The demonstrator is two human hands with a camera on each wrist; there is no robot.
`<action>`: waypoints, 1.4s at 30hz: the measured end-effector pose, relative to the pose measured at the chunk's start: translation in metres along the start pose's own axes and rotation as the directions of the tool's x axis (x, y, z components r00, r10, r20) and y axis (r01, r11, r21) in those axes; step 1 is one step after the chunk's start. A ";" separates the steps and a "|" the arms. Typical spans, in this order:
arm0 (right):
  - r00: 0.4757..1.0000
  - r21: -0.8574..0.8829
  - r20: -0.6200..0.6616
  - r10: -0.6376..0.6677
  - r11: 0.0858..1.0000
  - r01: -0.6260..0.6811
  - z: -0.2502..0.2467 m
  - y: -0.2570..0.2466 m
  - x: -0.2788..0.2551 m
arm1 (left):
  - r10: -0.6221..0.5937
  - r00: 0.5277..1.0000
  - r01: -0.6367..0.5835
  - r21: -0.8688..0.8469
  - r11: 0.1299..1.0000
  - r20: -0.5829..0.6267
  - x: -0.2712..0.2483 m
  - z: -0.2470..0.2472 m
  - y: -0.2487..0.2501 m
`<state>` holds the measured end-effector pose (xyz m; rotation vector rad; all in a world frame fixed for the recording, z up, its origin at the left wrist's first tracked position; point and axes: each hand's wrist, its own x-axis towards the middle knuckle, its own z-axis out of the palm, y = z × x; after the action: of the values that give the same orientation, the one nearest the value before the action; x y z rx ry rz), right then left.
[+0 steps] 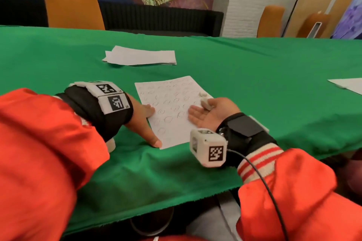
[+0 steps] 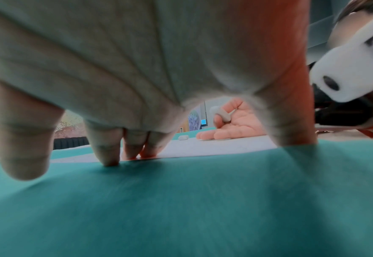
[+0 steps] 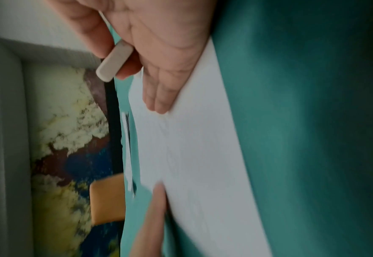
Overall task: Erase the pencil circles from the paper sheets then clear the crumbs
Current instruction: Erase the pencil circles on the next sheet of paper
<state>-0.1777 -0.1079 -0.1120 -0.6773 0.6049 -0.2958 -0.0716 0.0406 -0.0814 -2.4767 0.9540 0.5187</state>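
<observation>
The left hand (image 1: 144,121), fingers straight, pins the white pencil-circled paper sheet (image 1: 172,111) while the right hand (image 1: 211,112) pinches a white oblong eraser (image 1: 205,103), seemingly sweeping crumbs; erasing comes next.

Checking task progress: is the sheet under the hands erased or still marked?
Still marked: pencil circles cover the sheet.
</observation>
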 end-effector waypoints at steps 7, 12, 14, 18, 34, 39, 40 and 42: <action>0.940 0.064 -0.245 -0.238 0.963 0.261 -0.032 -0.051 0.008 | 0.007 1.000 -0.007 -0.013 1.000 0.003 0.004 0.001 -0.002; 0.995 -0.031 0.095 -0.039 0.999 0.042 0.001 -0.007 -0.014 | 0.005 1.000 -0.005 -0.022 1.000 -0.002 0.003 0.001 -0.001; 0.993 -0.069 0.113 0.043 0.997 -0.035 0.007 0.008 -0.011 | 0.004 1.000 -0.004 -0.023 1.000 0.000 0.004 0.001 -0.002; 1.000 -0.028 0.011 -0.012 1.000 0.012 -0.003 0.001 -0.004 | 0.005 1.000 -0.005 -0.027 1.000 -0.006 0.003 0.001 -0.002; 0.997 -0.055 0.069 0.015 0.998 -0.011 0.005 0.004 -0.009 | 0.003 1.000 -0.004 -0.041 0.999 -0.019 0.003 0.001 -0.001; 0.991 -0.023 -0.101 -0.091 0.996 0.089 -0.012 -0.017 0.004 | 0.014 1.000 -0.015 -0.060 0.998 -0.016 0.004 0.002 -0.002; 0.980 -0.004 -0.153 -0.124 0.992 0.125 -0.017 -0.025 0.006 | 0.017 1.000 -0.018 -0.067 0.998 -0.020 0.004 0.002 -0.002; 0.962 0.036 -0.208 -0.178 0.981 0.189 -0.027 -0.038 0.009 | 0.019 0.999 -0.021 -0.072 0.997 -0.032 0.003 0.002 -0.001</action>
<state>-0.1898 -0.1532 -0.1076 -0.6551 0.7282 -0.5588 -0.0692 0.0408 -0.0842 -2.5487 0.9897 0.5312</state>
